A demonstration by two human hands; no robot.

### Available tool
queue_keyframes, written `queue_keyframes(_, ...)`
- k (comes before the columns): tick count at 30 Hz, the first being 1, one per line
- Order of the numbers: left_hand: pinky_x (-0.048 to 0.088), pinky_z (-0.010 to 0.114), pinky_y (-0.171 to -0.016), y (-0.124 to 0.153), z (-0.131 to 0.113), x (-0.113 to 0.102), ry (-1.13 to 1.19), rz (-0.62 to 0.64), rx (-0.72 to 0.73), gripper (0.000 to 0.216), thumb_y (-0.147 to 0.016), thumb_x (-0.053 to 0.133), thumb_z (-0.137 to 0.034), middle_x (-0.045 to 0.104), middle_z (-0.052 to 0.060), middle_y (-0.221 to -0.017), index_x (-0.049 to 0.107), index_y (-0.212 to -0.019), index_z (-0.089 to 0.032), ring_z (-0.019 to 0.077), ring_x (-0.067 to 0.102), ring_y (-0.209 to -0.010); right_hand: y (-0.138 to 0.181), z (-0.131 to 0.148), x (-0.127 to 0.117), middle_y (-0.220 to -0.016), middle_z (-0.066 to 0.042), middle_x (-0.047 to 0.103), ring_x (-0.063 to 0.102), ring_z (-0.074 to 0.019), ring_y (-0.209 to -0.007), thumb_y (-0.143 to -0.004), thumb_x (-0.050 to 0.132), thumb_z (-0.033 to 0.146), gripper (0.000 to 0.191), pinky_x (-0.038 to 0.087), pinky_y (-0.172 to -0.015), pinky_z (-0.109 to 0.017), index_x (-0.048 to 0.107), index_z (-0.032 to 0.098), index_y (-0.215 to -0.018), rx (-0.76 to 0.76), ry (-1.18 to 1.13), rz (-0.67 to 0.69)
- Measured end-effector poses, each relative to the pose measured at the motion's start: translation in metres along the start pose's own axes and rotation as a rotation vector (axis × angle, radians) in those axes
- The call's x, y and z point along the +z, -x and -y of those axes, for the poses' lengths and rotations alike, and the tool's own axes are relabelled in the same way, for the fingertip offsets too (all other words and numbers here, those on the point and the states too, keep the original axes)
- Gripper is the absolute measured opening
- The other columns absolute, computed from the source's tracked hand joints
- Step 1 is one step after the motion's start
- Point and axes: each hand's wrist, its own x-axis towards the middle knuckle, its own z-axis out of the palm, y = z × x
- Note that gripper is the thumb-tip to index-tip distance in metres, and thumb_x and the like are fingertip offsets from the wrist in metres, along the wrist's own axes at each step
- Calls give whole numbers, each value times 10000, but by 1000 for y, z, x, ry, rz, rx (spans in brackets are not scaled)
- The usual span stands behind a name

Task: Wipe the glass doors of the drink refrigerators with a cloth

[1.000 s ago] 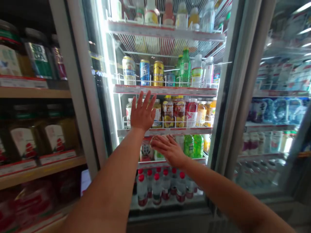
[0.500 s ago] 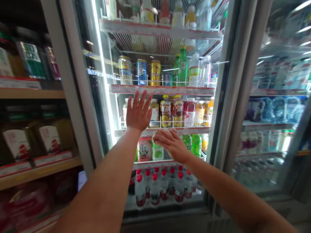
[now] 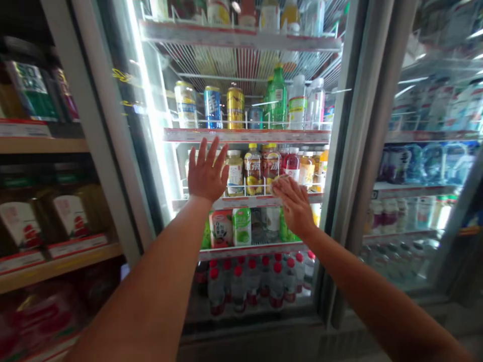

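My left hand (image 3: 206, 173) lies flat against the glass door (image 3: 151, 90) of a lit drinks fridge, fingers spread and pointing up, holding nothing. To its right, my right hand (image 3: 296, 203) presses a small pale cloth (image 3: 282, 178) onto the same glass; only the cloth's edge shows past the fingertips. Behind the glass at hand height stand bottles of juice and tea (image 3: 260, 168) on a wire shelf. Cans (image 3: 213, 105) and green bottles (image 3: 277, 98) fill the shelf above.
Red-capped water bottles (image 3: 256, 281) line the fridge's bottom shelf. The grey door frame (image 3: 352, 151) stands right of my right hand, with a second glass-door fridge (image 3: 426, 166) beyond it. Wooden shelves (image 3: 56, 146) with jars and bottles stand at the left.
My right hand has slid the cloth up and to the right across the glass, from the lower shelf's level to the middle shelf's. My left hand stays flat on the glass.
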Motion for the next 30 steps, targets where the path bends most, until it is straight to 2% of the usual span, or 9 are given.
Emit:
queue_keyframes(3, 13, 535, -1277, 0, 0, 0, 17, 9, -13, 617, -966, 459, -337, 220, -17, -1648, 297, -1561, -330, 258, 89, -1546, 16, -9, -5, -1546, -6, 457, 278, -233, -1508, -987, 422, 79, 608, 313, -1189, -522, 376, 363, -1522, 84, 2, -40)
queue_keyframes(6, 6, 536, -1277, 0, 0, 0, 26, 10, -7, 627, -959, 468, -332, 220, -17, -1647, 295, -1562, -330, 257, 87, -1547, 50, -11, -8, -1513, -30, 502, 308, -241, -1496, -979, 451, 74, 603, 309, -1190, -527, 397, 345, -1515, 20, -12, 46)
queue_keyframes(8, 17, 535, -1277, 0, 0, 0, 13, 11, -5, 622, -962, 462, -332, 222, -12, -1647, 299, -1562, -322, 252, 84, -1547, 61, -20, -12, -1492, -39, 527, 348, -242, -1478, -976, 471, 78, 585, 308, -1191, -530, 430, 342, -1497, -6, -6, 70)
queue_keyframes(14, 18, 535, -1278, 0, -1, -1, 9, 25, -23, 627, -959, 460, -323, 223, -16, -1647, 295, -1564, -321, 259, 85, -1547, 32, -66, -24, -1585, -65, 394, 317, -260, -1492, -1018, 444, 219, 476, 327, -1196, -556, 463, 294, -1488, 259, -21, -255)
queue_keyframes(16, 34, 530, -1279, 0, 0, -1, -11, 17, -10, 619, -967, 452, -328, 229, -12, -1646, 292, -1565, -322, 251, 91, -1547, 38, -65, -21, -1602, -65, 362, 289, -261, -1503, -1025, 436, 246, 486, 302, -1214, -556, 431, 284, -1510, 311, -46, -286)
queue_keyframes(21, 41, 526, -1279, 1, 1, 0, -11, 8, 8, 626, -969, 451, -329, 221, -14, -1647, 275, -1570, -326, 244, 85, -1547, 81, -42, -8, -1636, -67, 285, 231, -282, -1522, -1030, 429, 246, 532, 271, -1211, -603, 341, 304, -1552, 358, -32, -233)
queue_keyframes(23, 33, 531, -1279, 1, 1, 0, -3, 5, 9, 626, -968, 450, -322, 220, -15, -1648, 277, -1569, -320, 249, 89, -1547, 74, -39, -5, -1634, -75, 289, 232, -292, -1521, -1029, 431, 251, 530, 259, -1207, -619, 346, 298, -1550, 376, -27, -247)
queue_keyframes(27, 24, 523, -1281, 1, 1, 0, 13, 4, 4, 627, -962, 457, -314, 217, -20, -1648, 289, -1566, -320, 248, 88, -1547, 26, -36, -1, -1637, -72, 280, 218, -305, -1524, -1026, 433, 279, 545, 227, -1215, -624, 326, 292, -1560, 394, -44, -278)
queue_keyframes(30, 13, 522, -1281, 2, 1, 0, 20, 2, 7, 634, -959, 464, -313, 219, -15, -1647, 286, -1567, -322, 248, 84, -1547, 13, -12, 8, -1660, -49, 216, 174, -306, -1535, -1022, 442, 285, 596, 237, -1214, -617, 246, 315, -1584, 338, -60, -221)
